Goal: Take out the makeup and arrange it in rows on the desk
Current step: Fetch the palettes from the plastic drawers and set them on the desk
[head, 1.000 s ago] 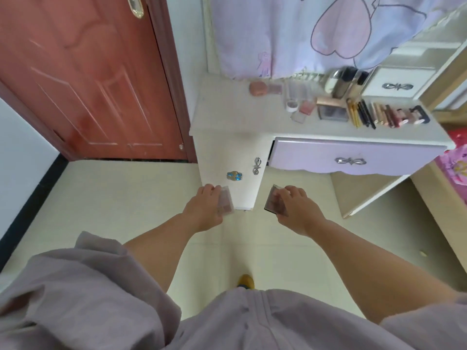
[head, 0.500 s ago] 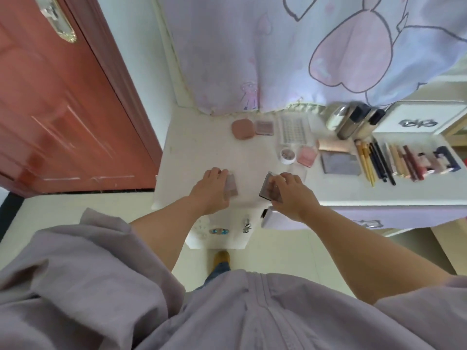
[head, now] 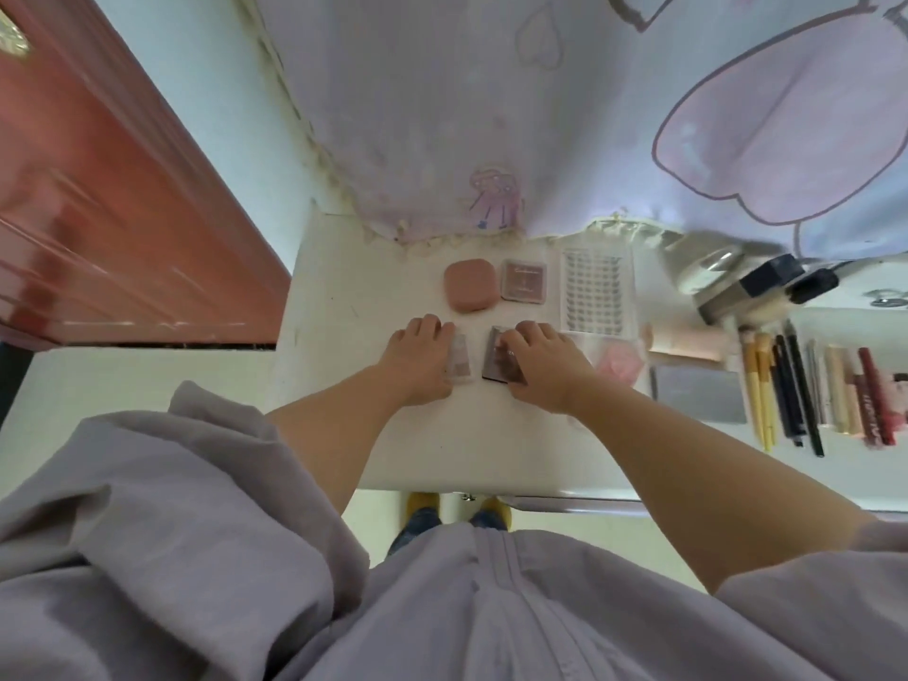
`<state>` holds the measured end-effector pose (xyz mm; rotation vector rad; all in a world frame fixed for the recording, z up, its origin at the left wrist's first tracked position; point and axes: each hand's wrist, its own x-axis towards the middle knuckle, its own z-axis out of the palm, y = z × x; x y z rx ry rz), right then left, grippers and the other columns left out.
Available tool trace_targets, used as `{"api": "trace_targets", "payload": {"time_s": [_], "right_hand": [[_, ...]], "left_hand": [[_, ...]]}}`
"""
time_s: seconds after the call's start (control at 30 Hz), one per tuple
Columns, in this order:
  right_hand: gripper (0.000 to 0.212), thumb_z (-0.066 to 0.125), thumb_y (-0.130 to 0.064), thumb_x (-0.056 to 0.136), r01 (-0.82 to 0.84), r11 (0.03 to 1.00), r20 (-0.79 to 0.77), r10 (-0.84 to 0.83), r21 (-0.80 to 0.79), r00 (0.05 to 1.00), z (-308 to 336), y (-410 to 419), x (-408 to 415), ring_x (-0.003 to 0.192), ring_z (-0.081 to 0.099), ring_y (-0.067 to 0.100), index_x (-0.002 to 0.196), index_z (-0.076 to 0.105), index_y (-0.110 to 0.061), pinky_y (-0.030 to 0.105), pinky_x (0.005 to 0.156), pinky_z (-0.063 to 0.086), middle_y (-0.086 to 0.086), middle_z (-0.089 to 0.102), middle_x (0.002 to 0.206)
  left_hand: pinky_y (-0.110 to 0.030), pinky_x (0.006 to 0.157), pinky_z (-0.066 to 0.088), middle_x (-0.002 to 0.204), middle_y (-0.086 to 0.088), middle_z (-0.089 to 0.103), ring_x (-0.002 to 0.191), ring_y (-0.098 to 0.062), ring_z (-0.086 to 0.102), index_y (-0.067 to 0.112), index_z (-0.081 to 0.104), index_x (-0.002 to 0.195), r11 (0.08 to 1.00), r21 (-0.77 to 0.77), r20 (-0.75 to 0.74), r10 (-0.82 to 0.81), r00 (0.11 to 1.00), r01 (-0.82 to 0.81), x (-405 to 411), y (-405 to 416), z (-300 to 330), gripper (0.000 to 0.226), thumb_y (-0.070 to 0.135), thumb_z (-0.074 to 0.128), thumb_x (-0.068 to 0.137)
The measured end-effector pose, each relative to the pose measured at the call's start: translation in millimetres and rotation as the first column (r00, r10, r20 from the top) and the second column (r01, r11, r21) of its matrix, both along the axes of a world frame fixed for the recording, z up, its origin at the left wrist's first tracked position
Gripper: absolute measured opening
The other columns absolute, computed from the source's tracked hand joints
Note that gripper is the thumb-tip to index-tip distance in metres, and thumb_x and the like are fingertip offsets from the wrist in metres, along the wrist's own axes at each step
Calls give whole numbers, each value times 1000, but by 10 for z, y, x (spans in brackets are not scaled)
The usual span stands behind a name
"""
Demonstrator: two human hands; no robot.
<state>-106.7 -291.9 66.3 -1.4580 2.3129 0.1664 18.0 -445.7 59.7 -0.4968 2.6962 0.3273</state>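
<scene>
My left hand (head: 417,358) holds a small clear pinkish makeup case (head: 458,361) on the white desk (head: 344,307). My right hand (head: 543,366) grips a dark brown palette (head: 498,361) just to its right, its lower edge on the desktop. Behind them lie a pink rounded compact (head: 470,285), a square brown blush case (head: 524,280) and a clear lash tray (head: 597,292). To the right sit a pink round case (head: 619,362), a grey palette (head: 697,393) and a row of brushes, pencils and lipsticks (head: 810,390).
A red-brown door (head: 98,199) stands to the left of the desk. A lilac curtain with heart prints (head: 540,105) hangs over the desk's back edge. Bottles (head: 747,282) stand at the back right. My feet (head: 457,508) show below the desk's front edge.
I have stepped up to the desk; both hands carried their cases from in front of the cabinet up over the desktop and down onto it, below the pink compact and brown case.
</scene>
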Motion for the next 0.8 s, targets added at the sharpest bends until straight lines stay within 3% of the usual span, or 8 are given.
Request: {"api": "trace_targets", "payload": {"time_s": [0.23,0.37,0.43,0.5,0.57,0.63,0.73,0.8], "right_hand": [[56,49,-50,87,-92,996,-32,92,-14,995,1,-4,-104,122,38,28,130,38,-17,37,102,32,7,37,135],[45,36,-43,95,7,981,-111,-28,-192,993,101,62,-81,126,40,28,129,45,-14,40,103,29,8,42,138],[53,26,-44,93,110,958,-124,-147,-265,981,164,167,-67,132,37,32,132,46,-15,47,108,25,12,41,143],[63,17,-47,91,222,936,-149,-269,-273,951,196,329,-25,138,32,32,137,45,-15,55,111,21,14,37,148],[63,17,-48,92,339,907,-197,-391,-252,899,225,536,70,139,31,31,139,44,-15,59,110,20,14,36,149],[62,16,-49,94,480,856,-223,-514,-190,828,233,781,232,145,18,27,147,30,-18,57,113,10,11,22,156],[61,12,-50,97,721,682,-225,-727,-123,649,136,1167,606,147,-5,20,151,3,-24,52,115,-6,3,-3,160],[59,11,-50,98,828,554,-226,-820,-87,526,54,1329,987,146,-9,19,151,-2,-26,52,115,-8,1,-8,159]], "left_hand": [[-45,111,25,142,-9,26,132,-30,27,14,16,145,999,-19,107,28,994,-26,-140,9,41,91,48,65,77],[-40,105,29,137,-9,36,126,-27,35,11,30,137,986,-153,-141,41,989,-63,-130,52,117,66,54,45,89],[-39,105,27,137,-8,37,125,-26,35,13,34,135,981,-188,-249,-8,969,-40,-187,92,164,53,47,37,94],[-42,110,20,145,-9,31,131,-28,29,15,27,142,987,-158,-264,-72,962,31,-298,189,199,53,43,32,97],[-45,113,14,151,-10,24,138,-29,22,16,21,148,986,-119,-273,-148,951,119,-412,333,198,56,41,31,98],[-48,110,21,148,-12,32,136,-29,30,14,30,145,962,-130,-307,-270,913,241,-483,528,206,56,41,31,96],[-52,103,35,130,-11,54,121,-27,50,12,50,131,881,-188,-327,-472,819,433,-470,855,230,57,42,33,87],[-52,103,33,126,-11,56,117,-27,53,11,48,132,802,-210,-294,-598,746,560,-361,1039,209,57,42,31,87]]}}
